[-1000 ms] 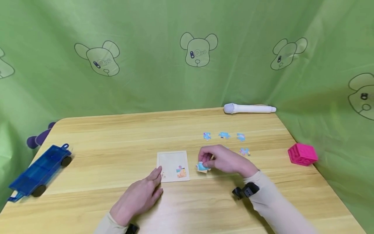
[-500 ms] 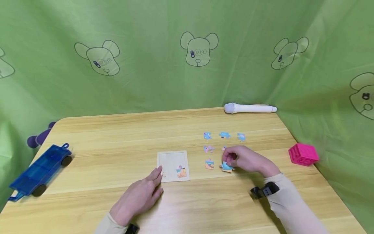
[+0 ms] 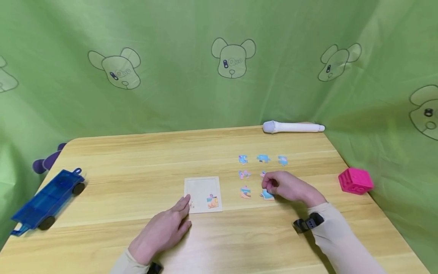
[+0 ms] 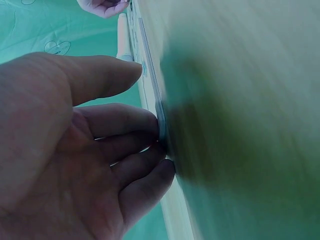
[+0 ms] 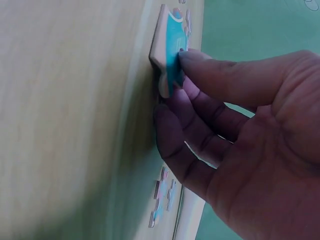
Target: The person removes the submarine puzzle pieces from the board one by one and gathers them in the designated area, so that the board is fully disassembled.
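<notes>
My right hand (image 3: 287, 185) pinches a blue and orange jigsaw puzzle piece (image 3: 267, 195) low over the table; in the right wrist view the piece (image 5: 172, 50) is tilted, with the thumb on its blue face and fingers behind it. My left hand (image 3: 165, 228) rests with its fingertips on the lower left edge of a pale square puzzle board (image 3: 201, 187). In the left wrist view the fingers of that hand (image 4: 115, 145) are gently bent at the board's edge. An orange and blue piece (image 3: 212, 201) lies in the board's lower right corner.
Loose puzzle pieces lie in rows right of the board, among them a blue one (image 3: 263, 158) and an orange one (image 3: 245, 192). A white toy microphone (image 3: 294, 127) lies at the back, a pink block (image 3: 356, 180) at right, a blue toy wagon (image 3: 49, 199) at left.
My right hand has carried the pinched piece rightward from beside the board to the row of loose pieces, uncovering two pieces. In the last half second it has barely moved; the left hand stays put.
</notes>
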Tool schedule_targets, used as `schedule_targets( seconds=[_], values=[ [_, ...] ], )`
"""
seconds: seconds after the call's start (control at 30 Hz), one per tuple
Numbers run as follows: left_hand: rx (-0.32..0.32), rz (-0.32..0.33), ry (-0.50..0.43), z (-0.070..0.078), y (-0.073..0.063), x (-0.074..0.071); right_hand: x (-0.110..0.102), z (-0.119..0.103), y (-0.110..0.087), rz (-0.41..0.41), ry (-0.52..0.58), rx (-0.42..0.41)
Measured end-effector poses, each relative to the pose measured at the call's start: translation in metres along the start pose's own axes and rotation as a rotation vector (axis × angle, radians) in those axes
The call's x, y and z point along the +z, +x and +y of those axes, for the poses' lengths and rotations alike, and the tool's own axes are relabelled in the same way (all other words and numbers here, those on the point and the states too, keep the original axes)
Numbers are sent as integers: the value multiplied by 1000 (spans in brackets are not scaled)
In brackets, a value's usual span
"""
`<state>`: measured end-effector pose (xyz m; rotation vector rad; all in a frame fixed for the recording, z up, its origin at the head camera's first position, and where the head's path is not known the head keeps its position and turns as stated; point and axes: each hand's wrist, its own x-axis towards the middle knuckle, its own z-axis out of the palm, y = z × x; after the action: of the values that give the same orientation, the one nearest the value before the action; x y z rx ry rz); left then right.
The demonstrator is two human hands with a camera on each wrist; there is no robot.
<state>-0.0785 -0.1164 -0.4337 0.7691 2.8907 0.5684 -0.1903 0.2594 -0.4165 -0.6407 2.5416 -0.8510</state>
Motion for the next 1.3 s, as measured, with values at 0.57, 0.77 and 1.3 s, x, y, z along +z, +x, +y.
schedule_targets(
  seconds=[0.57,0.77,1.3],
  values=[
    [-14,0,-7,0,0,0,6,-11,4,80,-13,13],
    [-13,1,-8,0,1,0,19,-34,15,81,-47,-83],
    [25,43,-12,-4,0,1,62,-94,47,-19,-198,-289]
  ],
)
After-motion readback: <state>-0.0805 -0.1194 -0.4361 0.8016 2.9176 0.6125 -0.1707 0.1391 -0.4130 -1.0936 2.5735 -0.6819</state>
